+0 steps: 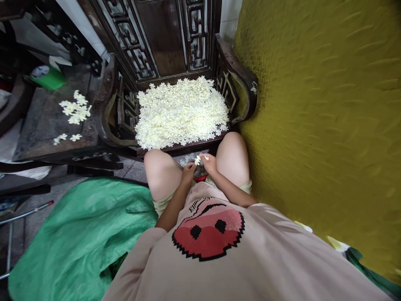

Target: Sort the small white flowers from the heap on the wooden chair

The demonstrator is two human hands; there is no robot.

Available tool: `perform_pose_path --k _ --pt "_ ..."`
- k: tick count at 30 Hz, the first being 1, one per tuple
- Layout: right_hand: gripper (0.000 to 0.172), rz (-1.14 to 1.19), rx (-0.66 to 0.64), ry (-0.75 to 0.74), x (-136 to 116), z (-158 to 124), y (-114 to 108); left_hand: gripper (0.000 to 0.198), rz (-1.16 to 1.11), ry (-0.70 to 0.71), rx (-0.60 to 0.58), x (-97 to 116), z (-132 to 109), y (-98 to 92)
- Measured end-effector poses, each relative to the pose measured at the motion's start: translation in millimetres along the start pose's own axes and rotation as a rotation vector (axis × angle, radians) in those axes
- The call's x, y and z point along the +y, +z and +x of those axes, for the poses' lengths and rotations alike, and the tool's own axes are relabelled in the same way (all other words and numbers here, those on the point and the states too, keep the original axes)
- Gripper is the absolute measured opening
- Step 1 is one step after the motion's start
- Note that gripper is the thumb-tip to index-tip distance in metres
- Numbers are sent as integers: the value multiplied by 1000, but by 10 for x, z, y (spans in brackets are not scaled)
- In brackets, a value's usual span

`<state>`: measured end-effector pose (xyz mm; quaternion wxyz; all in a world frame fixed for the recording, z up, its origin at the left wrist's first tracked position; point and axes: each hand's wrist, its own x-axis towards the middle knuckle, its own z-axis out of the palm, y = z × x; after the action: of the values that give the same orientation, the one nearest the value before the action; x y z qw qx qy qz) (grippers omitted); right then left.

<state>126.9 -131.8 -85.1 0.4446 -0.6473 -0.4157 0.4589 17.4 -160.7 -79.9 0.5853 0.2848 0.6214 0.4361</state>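
The two hands meet between the person's bare knees, low in front of the body. The left hand (pixel 189 170) and the right hand (pixel 209 163) are drawn close together, and both pinch one small cream flower (pixel 197 160) with their fingertips, so the flower sits just between them. Whether anything else is held with it is too small to tell. A strip of something red (pixel 200 178) shows just below the hands, against the hem of the pale printed shirt (pixel 238 251).

Straight ahead of the knees stands a dark carved wooden chair (pixel 238 79), and its seat is heaped with a wide pile of the same cream flowers (pixel 181 112), reaching nearly from arm to arm. To the left of the chair is a dark low table (pixel 46 125) that bears a smaller loose cluster of flowers (pixel 75 108) and, further back, a green roll of tape (pixel 46 76). A crumpled green plastic sheet (pixel 81 238) lies on the floor beside the person's left leg. A yellow textured wall (pixel 328 117) rises close along the right side.
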Motion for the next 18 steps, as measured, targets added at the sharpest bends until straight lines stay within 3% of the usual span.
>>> perform_pose_path --k 13,18 --pt "21 50 150 65 -12 -56 18 20 43 21 -54 -26 46 53" --pt "30 91 272 88 -10 99 -61 21 57 19 -69 -75 26 13"
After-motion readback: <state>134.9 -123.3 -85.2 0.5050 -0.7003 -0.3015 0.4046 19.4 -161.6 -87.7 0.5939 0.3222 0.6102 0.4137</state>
